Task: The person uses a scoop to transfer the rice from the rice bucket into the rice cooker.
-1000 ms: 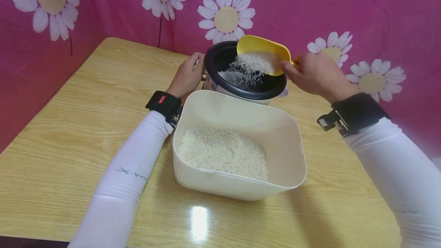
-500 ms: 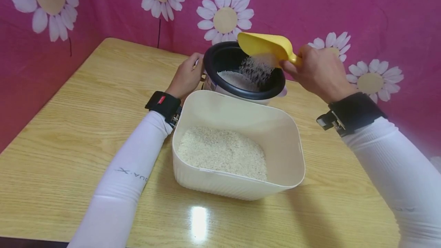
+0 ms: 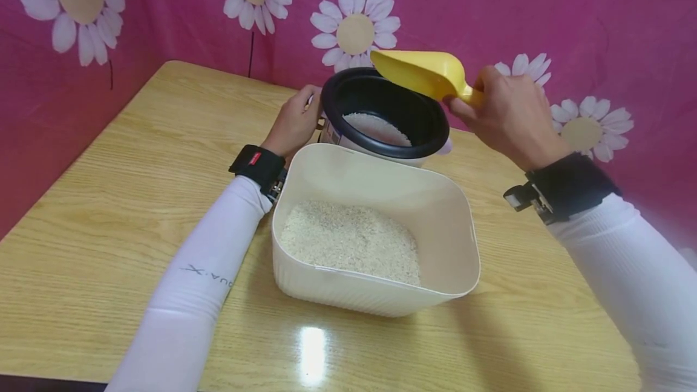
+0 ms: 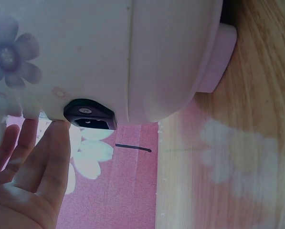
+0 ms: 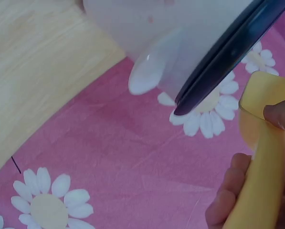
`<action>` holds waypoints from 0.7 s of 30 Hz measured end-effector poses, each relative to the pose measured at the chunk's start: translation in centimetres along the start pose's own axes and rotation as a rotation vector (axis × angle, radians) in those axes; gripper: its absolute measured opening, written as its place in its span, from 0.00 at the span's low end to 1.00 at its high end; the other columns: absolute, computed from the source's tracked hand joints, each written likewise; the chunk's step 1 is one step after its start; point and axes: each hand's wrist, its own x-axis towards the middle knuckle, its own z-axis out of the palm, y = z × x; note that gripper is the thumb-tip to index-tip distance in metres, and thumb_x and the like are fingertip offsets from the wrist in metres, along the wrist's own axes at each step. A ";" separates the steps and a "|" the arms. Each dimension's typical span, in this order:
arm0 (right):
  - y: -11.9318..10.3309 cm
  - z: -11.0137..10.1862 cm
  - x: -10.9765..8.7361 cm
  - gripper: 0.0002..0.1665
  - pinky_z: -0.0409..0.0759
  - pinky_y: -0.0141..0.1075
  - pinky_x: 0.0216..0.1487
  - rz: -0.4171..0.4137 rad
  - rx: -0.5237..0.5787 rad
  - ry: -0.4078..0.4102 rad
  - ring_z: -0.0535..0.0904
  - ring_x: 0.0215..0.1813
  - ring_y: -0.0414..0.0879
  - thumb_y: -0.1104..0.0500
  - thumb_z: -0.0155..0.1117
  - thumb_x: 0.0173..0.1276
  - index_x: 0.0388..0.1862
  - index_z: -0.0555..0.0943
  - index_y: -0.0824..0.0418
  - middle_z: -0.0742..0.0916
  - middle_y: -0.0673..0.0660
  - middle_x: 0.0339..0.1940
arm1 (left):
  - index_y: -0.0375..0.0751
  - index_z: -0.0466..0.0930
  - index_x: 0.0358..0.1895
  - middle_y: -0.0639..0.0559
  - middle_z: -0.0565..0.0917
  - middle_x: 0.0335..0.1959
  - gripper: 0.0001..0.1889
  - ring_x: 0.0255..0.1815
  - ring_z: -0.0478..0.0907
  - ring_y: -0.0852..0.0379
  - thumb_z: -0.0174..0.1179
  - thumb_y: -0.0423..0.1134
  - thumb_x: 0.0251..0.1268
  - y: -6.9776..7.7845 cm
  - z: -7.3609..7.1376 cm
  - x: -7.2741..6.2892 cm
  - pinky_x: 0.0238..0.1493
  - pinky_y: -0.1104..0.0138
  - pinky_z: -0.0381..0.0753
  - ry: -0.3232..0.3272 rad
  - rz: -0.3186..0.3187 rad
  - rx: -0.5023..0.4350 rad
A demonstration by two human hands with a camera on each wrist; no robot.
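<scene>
My right hand [image 3: 509, 114] grips the handle of a yellow scoop [image 3: 425, 71], tipped over the right part of a rice cooker [image 3: 329, 132]. The scoop's outer side faces up and no grains fall from it. Inside the cooker's black inner pot [image 3: 422, 117] lies white rice [image 3: 378, 127]. My left hand [image 3: 294, 120] holds the cooker at its left side handle; in the left wrist view its fingers [image 4: 51, 162] reach up against the white body beside a black power socket [image 4: 89, 114]. The right wrist view shows the scoop handle [image 5: 259, 186] in my palm.
A cream bin [image 3: 446, 247] with rice [image 3: 348, 241] inside stands in front of the cooker, close to it. Both stand on a wooden table [image 3: 136, 198]. A pink flowered cloth [image 3: 446, 5] hangs behind the table's back edge.
Rice was pouring from the scoop into the pot; now none falls. My right hand has turned the scoop further over. The left hand has stayed at the cooker.
</scene>
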 end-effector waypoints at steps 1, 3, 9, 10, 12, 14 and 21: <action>-0.1 0.1 -0.2 0.33 0.87 0.50 0.34 -0.008 0.005 0.006 0.77 0.32 0.59 0.37 0.61 0.73 0.53 0.77 0.66 0.85 0.68 0.40 | 0.41 0.72 0.67 0.40 0.80 0.62 0.24 0.62 0.81 0.46 0.43 0.54 0.85 0.0 0.0 0.0 0.63 0.52 0.87 0.000 0.001 -0.001; -0.3 0.2 -0.6 0.32 0.88 0.50 0.34 -0.018 0.016 0.006 0.78 0.33 0.59 0.38 0.62 0.72 0.54 0.78 0.66 0.86 0.68 0.40 | 0.41 0.72 0.66 0.40 0.80 0.62 0.23 0.62 0.80 0.46 0.43 0.54 0.85 0.0 0.0 0.0 0.63 0.52 0.87 0.001 0.000 -0.004; -0.7 0.5 -1.7 0.29 0.89 0.50 0.34 -0.045 -0.006 0.008 0.78 0.29 0.56 0.41 0.62 0.73 0.53 0.77 0.65 0.85 0.67 0.37 | 0.40 0.72 0.65 0.40 0.80 0.60 0.23 0.61 0.81 0.46 0.43 0.53 0.85 0.0 0.0 0.0 0.62 0.52 0.87 0.003 0.007 -0.005; -0.8 0.5 -1.8 0.28 0.88 0.49 0.31 -0.055 -0.009 0.018 0.77 0.27 0.56 0.41 0.61 0.73 0.52 0.76 0.66 0.84 0.66 0.36 | 0.40 0.72 0.65 0.40 0.80 0.60 0.23 0.61 0.81 0.46 0.43 0.53 0.85 0.0 0.0 0.0 0.62 0.52 0.87 0.002 0.006 -0.003; -0.8 0.5 -2.2 0.26 0.86 0.45 0.28 -0.075 -0.012 0.029 0.75 0.25 0.55 0.42 0.59 0.75 0.51 0.75 0.65 0.83 0.65 0.33 | 0.40 0.72 0.65 0.40 0.80 0.60 0.23 0.60 0.81 0.46 0.43 0.53 0.85 0.0 0.0 -0.1 0.62 0.52 0.87 0.003 0.006 0.001; -0.9 0.6 -2.5 0.25 0.83 0.43 0.26 -0.095 -0.019 0.042 0.73 0.23 0.54 0.43 0.56 0.76 0.50 0.75 0.64 0.83 0.64 0.32 | 0.40 0.72 0.65 0.40 0.80 0.60 0.23 0.60 0.81 0.46 0.42 0.53 0.85 0.0 0.0 -0.1 0.62 0.52 0.87 0.005 0.008 0.007; -1.5 1.2 -4.0 0.22 0.75 0.39 0.22 -0.171 -0.055 0.077 0.69 0.19 0.51 0.43 0.52 0.78 0.48 0.74 0.63 0.81 0.62 0.27 | 0.41 0.72 0.65 0.40 0.81 0.59 0.22 0.59 0.81 0.46 0.42 0.53 0.85 -0.2 0.0 0.1 0.62 0.52 0.87 0.005 0.009 0.011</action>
